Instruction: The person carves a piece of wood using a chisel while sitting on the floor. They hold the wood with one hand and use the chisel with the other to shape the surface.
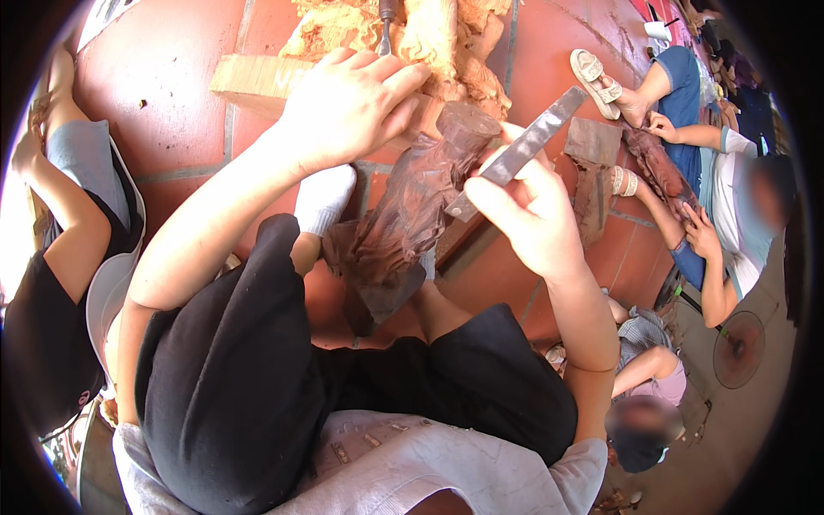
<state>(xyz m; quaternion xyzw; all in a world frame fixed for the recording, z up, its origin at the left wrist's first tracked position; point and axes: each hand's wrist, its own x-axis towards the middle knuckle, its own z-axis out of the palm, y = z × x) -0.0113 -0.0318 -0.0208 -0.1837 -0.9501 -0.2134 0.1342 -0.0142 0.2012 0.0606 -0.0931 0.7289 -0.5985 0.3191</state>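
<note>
A dark reddish-brown wood carving (403,202) leans between my knees, its round cut end (468,123) pointing up and away. My right hand (536,210) grips a flat grey metal strip (536,137) with a small hole near its lower end. It is tilted beside the carving's upper part; I cannot tell if they touch. My left hand (352,107) is over a pale wooden block (257,79), fingers loosely bent and thumb apart, with nothing seen in it. Just beyond those fingers, a dark-handled tool with a metal shank (386,26) lies against a yellowish carved wood piece (339,27).
Red floor tiles (184,86) lie underneath. Another dark wood block (592,172) stands to the right. Beyond it a seated person (730,180) holds a reddish carving (657,163). Other people sit at the left and lower right, near a round fan (738,349).
</note>
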